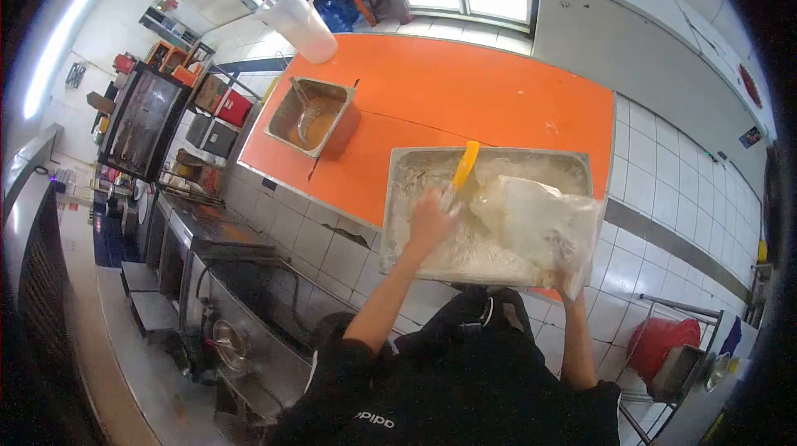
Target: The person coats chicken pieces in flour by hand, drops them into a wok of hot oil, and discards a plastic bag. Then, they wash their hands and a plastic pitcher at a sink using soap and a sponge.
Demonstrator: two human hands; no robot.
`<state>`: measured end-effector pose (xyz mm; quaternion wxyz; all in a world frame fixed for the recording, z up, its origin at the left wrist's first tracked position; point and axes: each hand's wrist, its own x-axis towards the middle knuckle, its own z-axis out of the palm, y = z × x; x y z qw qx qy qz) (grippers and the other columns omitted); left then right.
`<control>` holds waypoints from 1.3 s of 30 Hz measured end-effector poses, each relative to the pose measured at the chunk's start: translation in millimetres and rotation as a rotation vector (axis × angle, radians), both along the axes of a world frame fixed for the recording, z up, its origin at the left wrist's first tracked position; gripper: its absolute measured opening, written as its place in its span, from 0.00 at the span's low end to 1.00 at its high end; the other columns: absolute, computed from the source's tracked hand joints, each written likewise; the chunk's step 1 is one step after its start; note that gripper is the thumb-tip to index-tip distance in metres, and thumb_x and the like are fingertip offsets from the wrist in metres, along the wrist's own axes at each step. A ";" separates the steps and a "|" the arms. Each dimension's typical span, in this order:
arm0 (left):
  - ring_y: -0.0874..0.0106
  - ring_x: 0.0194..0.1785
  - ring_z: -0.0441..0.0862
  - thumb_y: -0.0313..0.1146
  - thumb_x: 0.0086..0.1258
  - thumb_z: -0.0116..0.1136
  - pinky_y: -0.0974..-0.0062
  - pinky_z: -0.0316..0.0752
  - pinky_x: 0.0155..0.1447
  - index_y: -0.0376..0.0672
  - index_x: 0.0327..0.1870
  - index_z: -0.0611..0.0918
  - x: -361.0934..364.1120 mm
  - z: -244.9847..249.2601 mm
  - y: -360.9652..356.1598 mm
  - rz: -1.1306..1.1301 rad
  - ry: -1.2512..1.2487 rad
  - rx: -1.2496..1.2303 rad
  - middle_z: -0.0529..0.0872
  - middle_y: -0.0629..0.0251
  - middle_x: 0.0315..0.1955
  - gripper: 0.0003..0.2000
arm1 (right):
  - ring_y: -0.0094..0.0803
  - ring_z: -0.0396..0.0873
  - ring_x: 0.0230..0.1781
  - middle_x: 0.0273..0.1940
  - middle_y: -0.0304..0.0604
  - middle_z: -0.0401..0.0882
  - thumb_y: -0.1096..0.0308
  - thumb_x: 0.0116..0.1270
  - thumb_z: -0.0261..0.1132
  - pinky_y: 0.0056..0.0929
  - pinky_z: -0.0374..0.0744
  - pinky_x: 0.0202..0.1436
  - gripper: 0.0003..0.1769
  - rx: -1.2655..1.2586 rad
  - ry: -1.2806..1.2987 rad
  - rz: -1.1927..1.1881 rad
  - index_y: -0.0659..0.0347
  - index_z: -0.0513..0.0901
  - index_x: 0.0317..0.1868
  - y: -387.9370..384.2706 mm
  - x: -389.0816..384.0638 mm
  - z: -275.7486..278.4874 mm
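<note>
A wide metal tray [486,153] with white flour-like powder [465,251] spread inside lies in front of me. My left hand [433,219] is over its left half, slightly blurred, with closed fingers at the metal part of a yellow-handled tool [466,165]. The tool's handle points up and away; its working end is hidden. Across the tray's right half lies a clear plastic bag [531,218] with pale contents. At the bag's near right corner, my right hand [568,282] grips the plastic, its fingers partly covered by it.
On the orange table [465,81], a metal pan [278,118] holds brownish liquid and a ladle [309,118]. Behind it stands a translucent pitcher [299,24]. Steel kitchen equipment [249,297] is to the left, and a rack with a red basin [664,342] to the right.
</note>
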<state>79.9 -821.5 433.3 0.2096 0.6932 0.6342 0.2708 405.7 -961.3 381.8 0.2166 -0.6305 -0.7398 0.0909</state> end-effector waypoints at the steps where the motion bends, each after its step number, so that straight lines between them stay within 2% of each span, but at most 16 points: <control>1: 0.52 0.53 0.80 0.43 0.58 0.69 0.58 0.74 0.56 0.34 0.54 0.78 7.3 1.3 18.3 0.010 0.000 0.013 0.83 0.49 0.46 0.27 | 0.48 0.74 0.59 0.58 0.54 0.76 0.62 0.73 0.53 0.43 0.71 0.64 0.22 0.017 0.002 -0.003 0.61 0.74 0.63 -1.5 0.0 -0.9; 4: 0.51 0.52 0.81 0.42 0.58 0.69 0.56 0.76 0.55 0.34 0.51 0.79 36.9 -12.4 49.6 0.144 0.040 0.033 0.82 0.46 0.46 0.25 | 0.47 0.74 0.59 0.57 0.54 0.77 0.62 0.72 0.54 0.43 0.71 0.64 0.22 0.048 0.002 -0.017 0.60 0.74 0.63 -11.9 -2.5 -3.7; 7: 0.49 0.47 0.83 0.42 0.59 0.66 0.55 0.78 0.50 0.36 0.45 0.79 33.2 -29.0 79.7 0.098 0.215 -0.163 0.84 0.46 0.42 0.20 | 0.47 0.74 0.59 0.57 0.54 0.78 0.63 0.71 0.55 0.43 0.72 0.63 0.21 0.072 0.006 -0.039 0.60 0.75 0.62 -19.3 -4.7 -6.9; 9: 0.49 0.40 0.85 0.42 0.61 0.63 0.53 0.79 0.44 0.37 0.41 0.78 41.1 -35.7 80.0 0.124 0.263 -0.091 0.85 0.49 0.33 0.17 | 0.46 0.74 0.59 0.56 0.53 0.78 0.63 0.70 0.56 0.43 0.72 0.63 0.21 0.088 -0.002 -0.051 0.60 0.75 0.62 -29.0 1.7 -11.0; 13: 0.51 0.36 0.85 0.39 0.64 0.60 0.56 0.78 0.40 0.37 0.42 0.80 -2.2 15.2 60.6 0.067 0.040 -0.127 0.85 0.47 0.28 0.14 | 0.46 0.75 0.59 0.55 0.53 0.79 0.64 0.69 0.58 0.43 0.73 0.62 0.21 0.088 -0.027 -0.075 0.60 0.76 0.61 -49.7 6.8 -12.4; 16: 0.61 0.35 0.86 0.34 0.66 0.59 0.65 0.78 0.39 0.38 0.44 0.80 -41.7 84.0 35.0 -0.004 -0.036 -0.133 0.87 0.54 0.32 0.11 | 0.45 0.75 0.59 0.55 0.53 0.79 0.65 0.68 0.59 0.42 0.74 0.61 0.21 0.121 -0.051 -0.069 0.60 0.77 0.60 -54.6 10.0 -15.7; 18: 0.73 0.36 0.83 0.30 0.68 0.58 0.74 0.76 0.41 0.38 0.46 0.80 -66.0 99.9 24.3 -0.093 -0.400 -0.072 0.87 0.63 0.35 0.09 | 0.45 0.75 0.59 0.54 0.53 0.80 0.65 0.67 0.60 0.42 0.74 0.61 0.21 0.149 -0.031 -0.064 0.59 0.77 0.60 -51.8 9.1 -17.0; 19: 0.73 0.36 0.83 0.30 0.68 0.58 0.74 0.76 0.41 0.38 0.46 0.80 -71.6 112.5 16.7 -0.083 -0.398 -0.065 0.87 0.63 0.35 0.09 | 0.45 0.75 0.59 0.54 0.53 0.80 0.65 0.67 0.61 0.42 0.74 0.61 0.21 0.159 0.000 -0.062 0.59 0.78 0.59 -50.5 5.7 -15.7; 22: 0.78 0.39 0.81 0.29 0.71 0.56 0.77 0.75 0.44 0.39 0.48 0.80 -77.1 130.3 -1.3 -0.102 -0.388 -0.004 0.86 0.68 0.39 0.08 | 0.43 0.76 0.58 0.54 0.51 0.80 0.61 0.69 0.60 0.42 0.74 0.62 0.21 0.022 0.617 -0.149 0.62 0.77 0.59 -38.8 -5.6 -18.8; 23: 0.78 0.40 0.81 0.29 0.71 0.57 0.76 0.75 0.45 0.39 0.49 0.80 -76.8 122.9 -4.5 -0.052 -0.436 0.007 0.86 0.67 0.39 0.09 | 0.43 0.76 0.58 0.54 0.51 0.80 0.61 0.69 0.60 0.42 0.74 0.62 0.21 0.023 0.613 -0.144 0.62 0.77 0.59 -36.1 -6.2 -27.8; 27: 0.76 0.42 0.82 0.29 0.71 0.57 0.76 0.75 0.48 0.39 0.51 0.78 -82.4 45.5 -1.3 -0.015 -0.390 0.004 0.86 0.66 0.40 0.11 | 0.47 0.70 0.63 0.62 0.51 0.74 0.58 0.72 0.54 0.45 0.63 0.70 0.22 -0.058 1.149 -0.112 0.57 0.78 0.62 -38.8 -2.9 -81.8; 29: 0.78 0.40 0.79 0.30 0.72 0.56 0.77 0.73 0.45 0.39 0.51 0.78 -83.4 54.1 -0.7 -0.022 -0.469 0.031 0.85 0.67 0.41 0.10 | 0.49 0.69 0.65 0.64 0.51 0.73 0.57 0.72 0.52 0.46 0.61 0.72 0.23 -0.072 1.281 -0.107 0.56 0.78 0.62 -36.0 -6.2 -67.3; 30: 0.80 0.37 0.77 0.30 0.73 0.55 0.78 0.72 0.43 0.39 0.51 0.78 -83.1 58.4 -3.4 -0.026 -0.548 0.050 0.84 0.67 0.42 0.10 | 0.45 0.73 0.60 0.59 0.50 0.76 0.58 0.71 0.56 0.43 0.68 0.66 0.22 -0.059 0.915 -0.155 0.61 0.77 0.60 -35.1 -16.3 -25.8; 33: 0.83 0.32 0.74 0.29 0.73 0.53 0.80 0.71 0.37 0.37 0.55 0.76 -90.1 88.8 -10.3 -0.023 -0.460 -0.015 0.84 0.67 0.42 0.12 | 0.42 0.78 0.55 0.55 0.50 0.79 0.60 0.70 0.60 0.42 0.74 0.61 0.22 -0.021 0.404 -0.188 0.66 0.76 0.59 -34.1 -16.9 -16.1; 36: 0.81 0.36 0.77 0.29 0.73 0.53 0.80 0.72 0.42 0.37 0.57 0.76 -90.4 110.4 -17.0 -0.023 -0.501 0.026 0.84 0.68 0.40 0.14 | 0.44 0.77 0.56 0.56 0.51 0.79 0.62 0.68 0.60 0.44 0.74 0.61 0.22 0.032 0.175 -0.147 0.64 0.77 0.59 -42.4 -6.1 -30.2; 39: 0.84 0.32 0.73 0.30 0.74 0.53 0.83 0.70 0.38 0.36 0.60 0.74 -94.4 118.3 -19.1 0.046 -0.706 -0.003 0.84 0.69 0.41 0.16 | 0.46 0.76 0.57 0.57 0.52 0.78 0.65 0.66 0.61 0.45 0.73 0.61 0.22 0.062 0.062 -0.138 0.62 0.78 0.59 -47.2 0.0 -45.1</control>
